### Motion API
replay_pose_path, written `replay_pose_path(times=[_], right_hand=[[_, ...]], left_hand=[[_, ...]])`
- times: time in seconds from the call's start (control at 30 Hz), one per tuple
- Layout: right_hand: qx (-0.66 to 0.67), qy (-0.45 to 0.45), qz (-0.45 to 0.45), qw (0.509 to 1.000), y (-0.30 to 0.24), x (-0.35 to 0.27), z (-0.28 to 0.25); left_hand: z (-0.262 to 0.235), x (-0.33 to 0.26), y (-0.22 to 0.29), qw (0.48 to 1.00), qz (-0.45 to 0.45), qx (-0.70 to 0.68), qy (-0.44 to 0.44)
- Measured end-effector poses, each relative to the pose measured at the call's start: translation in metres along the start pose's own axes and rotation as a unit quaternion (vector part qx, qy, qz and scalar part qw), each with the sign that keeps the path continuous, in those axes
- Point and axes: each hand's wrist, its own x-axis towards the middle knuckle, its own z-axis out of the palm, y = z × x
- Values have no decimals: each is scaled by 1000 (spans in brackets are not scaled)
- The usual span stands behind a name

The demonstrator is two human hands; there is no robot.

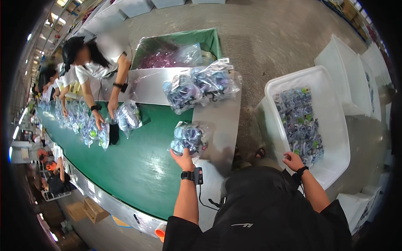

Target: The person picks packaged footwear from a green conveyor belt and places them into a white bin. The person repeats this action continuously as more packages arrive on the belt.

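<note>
My left hand grips the near edge of a clear plastic bag of light-blue and purple footwear, which looks like clogs or sandals. This bag lies where the green belt meets a pale metal surface. Over the near left rim of a white bin hangs my right hand, with nothing in it and its fingers loosely bent and apart. Inside the bin, rows of similar bagged footwear with green tags lie along its left side. Larger clear bags of the same footwear rest on the metal ledge beyond my left hand.
Across the green belt, a co-worker's hands touch bagged footwear, with another bag beside them. More bags line the belt at far left. A green-lined box stands behind the ledge. White bins stand at right.
</note>
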Motion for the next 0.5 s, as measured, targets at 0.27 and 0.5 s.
replay_pose_path(times=[0.27,0.5], right_hand=[[66,24,-169,983,-102,13,-38],[-23,7,-445,895,-166,-3,-64]], left_hand=[[37,-93,31,985,-122,9,-119],[130,-191,12,922,-263,71,-276]])
